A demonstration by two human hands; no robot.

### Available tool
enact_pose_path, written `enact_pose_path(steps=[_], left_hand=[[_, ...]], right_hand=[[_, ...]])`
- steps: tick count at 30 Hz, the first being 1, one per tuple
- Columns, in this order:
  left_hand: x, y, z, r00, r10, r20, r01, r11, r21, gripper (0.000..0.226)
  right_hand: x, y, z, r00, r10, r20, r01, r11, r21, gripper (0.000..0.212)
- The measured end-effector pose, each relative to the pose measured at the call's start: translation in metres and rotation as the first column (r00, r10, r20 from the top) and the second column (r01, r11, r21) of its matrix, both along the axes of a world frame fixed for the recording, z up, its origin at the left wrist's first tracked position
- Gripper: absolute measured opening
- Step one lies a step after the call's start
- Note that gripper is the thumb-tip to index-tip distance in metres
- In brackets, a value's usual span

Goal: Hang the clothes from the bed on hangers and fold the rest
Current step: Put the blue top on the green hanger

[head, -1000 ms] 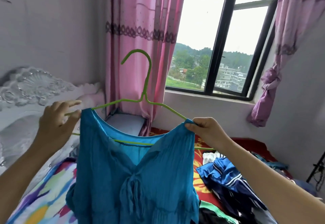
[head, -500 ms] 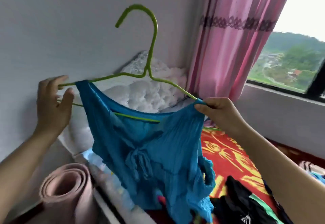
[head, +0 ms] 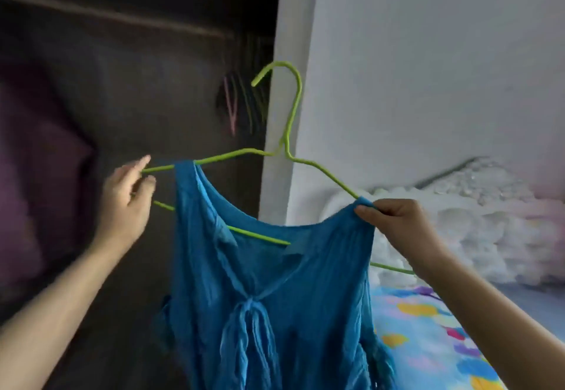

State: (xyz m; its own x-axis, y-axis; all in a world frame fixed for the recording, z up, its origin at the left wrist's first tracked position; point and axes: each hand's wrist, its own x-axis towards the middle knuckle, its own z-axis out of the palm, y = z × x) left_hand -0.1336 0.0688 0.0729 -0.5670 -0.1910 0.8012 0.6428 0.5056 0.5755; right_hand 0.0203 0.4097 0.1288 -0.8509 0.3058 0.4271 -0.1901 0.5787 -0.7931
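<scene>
left hand [head: 128, 206] pinches thin green wire hanger [head: 290, 120] end | right hand [head: 397, 224] pinches crinkled blue fabric top [head: 275, 282] shoulder on hanger

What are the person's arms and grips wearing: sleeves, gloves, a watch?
Nothing worn shows: left grip and right grip are bare hands, no gloves or rings visible; left forearm and right forearm are bare to the frame edge, no sleeve, watch or bracelet.

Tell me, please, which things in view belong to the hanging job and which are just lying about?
In the job: blue top, green hanger carrying it, left hand pinching the hanger's end, right hand pinching the top's shoulder, spare hangers in the wardrobe.
Lying about: patterned bedsheet, white headboard.
</scene>
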Motion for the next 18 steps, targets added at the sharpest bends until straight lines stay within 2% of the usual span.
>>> enact_pose_path(steps=[5,7,10,13,15,18], left_hand=[[-0.027,-0.16,-0.004,0.957,0.265,0.118,-0.249,0.959,-0.133,0.041],[-0.035,-0.224,-0.001,0.912,0.379,0.155,-0.349,0.918,-0.19,0.044],[-0.045,-0.297,0.01,0.849,0.507,0.152,-0.448,0.841,-0.304,0.061],[-0.06,-0.353,0.015,0.806,0.564,0.179,-0.497,0.809,-0.313,0.058],[-0.074,-0.383,0.015,0.784,0.588,0.199,-0.518,0.796,-0.313,0.052],[-0.096,-0.415,0.02,0.761,0.62,0.191,-0.545,0.771,-0.33,0.055]], right_hand=[[-0.088,-0.111,-0.01,0.999,-0.033,0.039,0.041,0.976,-0.213,0.037],[-0.119,-0.159,-0.015,0.998,0.004,0.066,0.02,0.934,-0.357,0.034],[-0.148,-0.225,-0.012,0.992,0.085,0.093,-0.023,0.848,-0.53,0.023],[-0.174,-0.28,0.001,0.978,0.182,0.102,-0.079,0.776,-0.626,0.019],[-0.195,-0.314,0.013,0.958,0.28,0.067,-0.153,0.69,-0.707,0.026],[-0.222,-0.363,0.026,0.92,0.391,0.009,-0.251,0.608,-0.753,0.036]])
